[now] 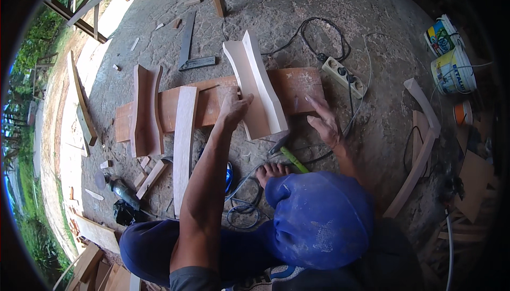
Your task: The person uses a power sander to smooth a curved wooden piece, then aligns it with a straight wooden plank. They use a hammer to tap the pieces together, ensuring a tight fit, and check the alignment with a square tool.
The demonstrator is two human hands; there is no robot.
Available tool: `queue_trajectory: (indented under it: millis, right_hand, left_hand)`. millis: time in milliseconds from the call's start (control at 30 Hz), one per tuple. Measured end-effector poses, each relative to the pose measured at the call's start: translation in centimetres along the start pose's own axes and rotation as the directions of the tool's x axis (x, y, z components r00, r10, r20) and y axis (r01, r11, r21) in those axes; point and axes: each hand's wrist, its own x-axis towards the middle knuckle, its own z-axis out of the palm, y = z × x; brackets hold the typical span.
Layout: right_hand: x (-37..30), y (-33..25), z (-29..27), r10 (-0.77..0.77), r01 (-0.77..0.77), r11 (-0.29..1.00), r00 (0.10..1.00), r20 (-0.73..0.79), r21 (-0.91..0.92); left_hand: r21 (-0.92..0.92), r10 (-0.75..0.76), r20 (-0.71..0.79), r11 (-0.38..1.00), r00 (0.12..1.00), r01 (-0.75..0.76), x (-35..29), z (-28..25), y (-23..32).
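My left hand (pixel 234 111) is closed on the near left edge of a pale wooden trough-shaped piece (pixel 254 86), its thumb over the inner face. The piece has curved, flared side walls and rests tilted across a reddish-brown plank (pixel 297 90). To its right, my right hand (pixel 325 123) is open with fingers apart, over the plank's right end and holding nothing. A second, similar trough-shaped piece (pixel 146 111) stands across the plank's left part. Between the two pieces lies a long curved pale board (pixel 184 147). A hammer with a green handle (pixel 294 159) lies near my bare foot.
A power strip (pixel 344 77) with plugs and black cables lies beyond the plank. There is a dark carpenter's square (pixel 196 62) at the far side, an angle grinder (pixel 123 190) at left, paint buckets (pixel 451 70) at right, and a curved timber (pixel 411 176) on the concrete floor.
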Motion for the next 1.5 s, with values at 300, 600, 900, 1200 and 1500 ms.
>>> queue_trajectory:
  millis: [300, 600, 900, 1200, 1500]
  right_hand:
    - [-0.1, -1.5, 4.5, 0.167, -0.056, 0.919, 0.952, -0.257, 0.389]
    - [-2.7, -2.1, 2.5, 0.186, 0.03, 0.885, 0.892, -0.413, 0.465]
    - [-2.6, -2.6, 3.1, 0.302, -0.032, 0.828, 0.866, -0.398, 0.56]
    - [-3.9, -0.8, 3.2, 0.339, -0.084, 0.829, 0.863, -0.376, 0.554]
    - [-4.1, -2.2, 2.1, 0.386, -0.121, 0.802, 0.852, -0.354, 0.584]
  left_hand:
    - [-0.317, 0.103, 0.044, 0.945, 0.994, -0.084, 1.2, 5.6, 0.8]
    - [-0.611, 0.107, 0.282, 0.786, 0.953, 0.093, 0.2, 6.2, 1.0]
    - [-0.368, 0.48, 0.07, 0.827, 0.875, -0.425, -0.1, 4.3, -3.0]
    - [-0.956, 0.429, 0.279, 0.214, 0.859, 0.203, 1.5, 5.1, -4.7]
    - [-0.625, 0.191, 0.165, 0.779, 0.968, -0.048, 0.7, 9.5, 0.2]
